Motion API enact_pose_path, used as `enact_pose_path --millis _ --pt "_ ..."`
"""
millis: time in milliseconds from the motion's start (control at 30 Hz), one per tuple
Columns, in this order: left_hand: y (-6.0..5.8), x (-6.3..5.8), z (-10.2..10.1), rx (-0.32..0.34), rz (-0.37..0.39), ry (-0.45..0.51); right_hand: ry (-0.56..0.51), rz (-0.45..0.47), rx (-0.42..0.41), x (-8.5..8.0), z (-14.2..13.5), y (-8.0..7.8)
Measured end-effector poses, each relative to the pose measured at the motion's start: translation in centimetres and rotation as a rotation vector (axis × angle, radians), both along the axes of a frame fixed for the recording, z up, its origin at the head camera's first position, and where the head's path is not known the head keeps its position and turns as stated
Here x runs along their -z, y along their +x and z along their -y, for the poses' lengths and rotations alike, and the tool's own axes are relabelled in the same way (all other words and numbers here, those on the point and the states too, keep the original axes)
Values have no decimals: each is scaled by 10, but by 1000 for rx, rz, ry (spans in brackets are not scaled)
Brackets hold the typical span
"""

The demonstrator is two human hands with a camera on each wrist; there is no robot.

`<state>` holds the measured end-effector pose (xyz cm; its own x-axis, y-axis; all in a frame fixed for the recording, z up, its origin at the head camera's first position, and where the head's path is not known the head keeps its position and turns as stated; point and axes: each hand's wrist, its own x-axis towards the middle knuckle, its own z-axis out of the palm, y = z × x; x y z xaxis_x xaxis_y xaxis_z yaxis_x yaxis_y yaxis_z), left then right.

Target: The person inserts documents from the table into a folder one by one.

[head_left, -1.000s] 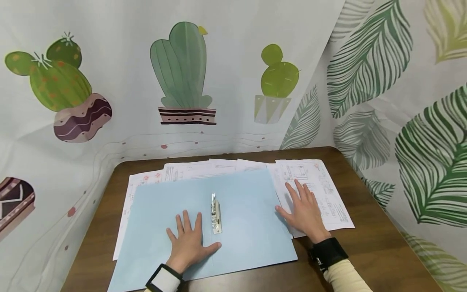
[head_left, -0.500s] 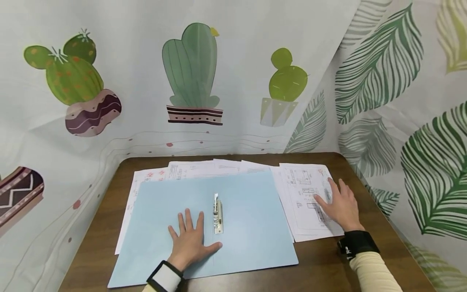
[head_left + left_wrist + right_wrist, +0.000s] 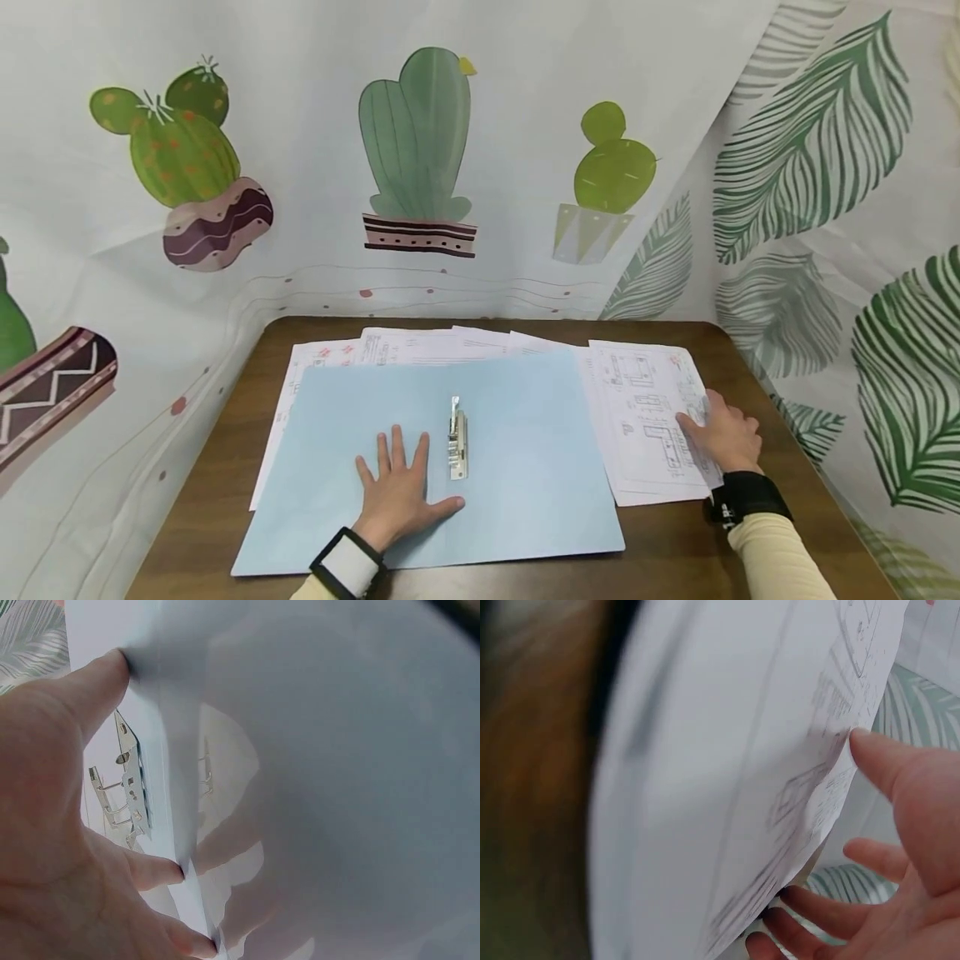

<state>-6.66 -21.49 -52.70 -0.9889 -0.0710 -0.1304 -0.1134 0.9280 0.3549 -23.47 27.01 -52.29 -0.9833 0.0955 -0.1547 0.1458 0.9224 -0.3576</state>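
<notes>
Right hand (image 3: 726, 432) has moved farther right of the blue folder (image 3: 540, 450) since the earlier frames, now at the outer edge of a drawing sheet (image 3: 645, 477). Nearest: black wristband (image 3: 750, 497) on right wrist, right of folder; white-faced wristband (image 3: 347, 567) on left wrist, at folder's near edge. Left hand (image 3: 399, 493) lies on folder's left half, fingers and thumb spread. Right thumb touches sheet's top, fingers bent at its edge; can't tell if they pinch it. Sheet lies right of folder, on the brown table (image 3: 195, 500). Metal clip (image 3: 458, 442) sits mid-folder, right of left hand. Other papers (image 3: 416, 343) stick out past folder's far edge, partly covered by it. Behind folder and table: cactus-print backdrop (image 3: 517, 150).
</notes>
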Motion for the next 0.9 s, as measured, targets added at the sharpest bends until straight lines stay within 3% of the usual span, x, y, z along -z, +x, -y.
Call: enact_pose_path --millis 700,900 --pt "-1 5 -2 -16 -15 -31 -19 13 85 -1 9 -4" --pt "-1 5 -3 -20 -3 -27 -36 -33 86 -2 10 -4"
